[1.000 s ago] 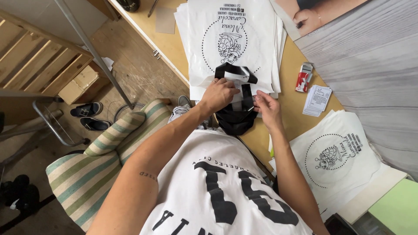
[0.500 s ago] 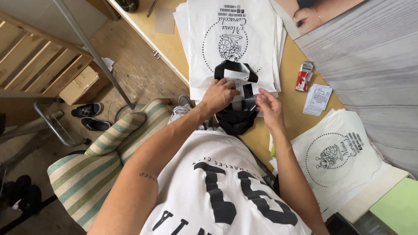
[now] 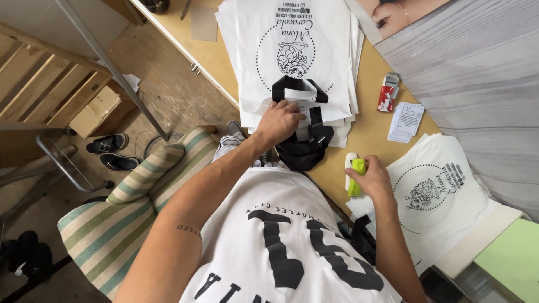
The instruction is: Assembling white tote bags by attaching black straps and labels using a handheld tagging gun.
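The black garment (image 3: 306,140) lay bunched at the near edge of the wooden table (image 3: 370,129), partly on top of a stack of white printed bags (image 3: 292,62). It was dark, soft and crumpled, with two black straps looping up onto the white stack and a small white tag (image 3: 303,109) showing in the middle of its folds. Its lower part hung in a rounded lump over the table's edge.

The left hand (image 3: 279,120) rested on the garment's upper left part, fingers curled and pinched together on the white tag and the cloth beside it. The hand covered part of the tag, so how much of it was in the grip could not be told.

To the right of that grip and nearer the person, the right hand (image 3: 373,179) was closed around a yellow-green tool (image 3: 356,177), which lay against a small white object (image 3: 350,168) on the table. The exact kind of tool could not be made out.

Beyond the right hand, away from the person, lay a small red and white box (image 3: 387,92) and a few white paper cards (image 3: 407,120). To the right of the right hand lay a second pile of white printed bags (image 3: 443,196), each with a round dotted design in black.

Left of the left arm, below the table, stood a striped chair (image 3: 129,213) in green and cream, with a pair of dark shoes (image 3: 112,151) on the floor past it.
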